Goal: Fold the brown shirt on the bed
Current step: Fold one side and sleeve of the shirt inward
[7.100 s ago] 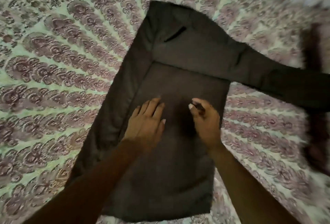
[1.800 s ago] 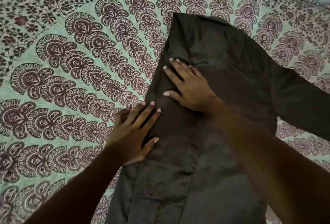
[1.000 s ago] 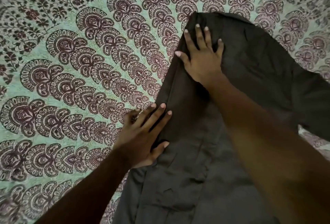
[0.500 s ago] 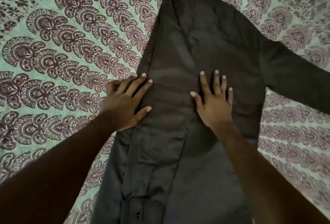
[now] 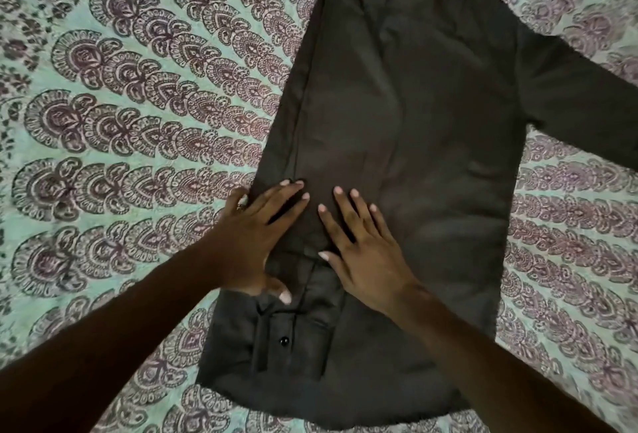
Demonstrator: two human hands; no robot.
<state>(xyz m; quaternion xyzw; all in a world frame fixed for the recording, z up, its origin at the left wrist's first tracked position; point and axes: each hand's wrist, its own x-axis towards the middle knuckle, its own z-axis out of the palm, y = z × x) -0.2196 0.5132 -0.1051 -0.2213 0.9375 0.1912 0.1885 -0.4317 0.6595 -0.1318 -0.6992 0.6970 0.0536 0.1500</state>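
The brown shirt (image 5: 414, 128) lies flat on the bed, its left side folded in over the body. One sleeve (image 5: 580, 101) stretches out to the right and runs off the frame. A cuff with a dark button (image 5: 284, 340) lies on the folded strip near the hem. My left hand (image 5: 257, 242) presses flat on the shirt's left folded edge, fingers straight. My right hand (image 5: 362, 249) lies flat beside it on the folded strip, fingers spread.
A green bedsheet (image 5: 138, 122) with a maroon fan pattern covers the bed on all sides of the shirt. Both my forearms reach in from the bottom of the view.
Both hands have slid down the folded left side toward the hem and come closer together. More of the shirt's lower part and the button is in view now.
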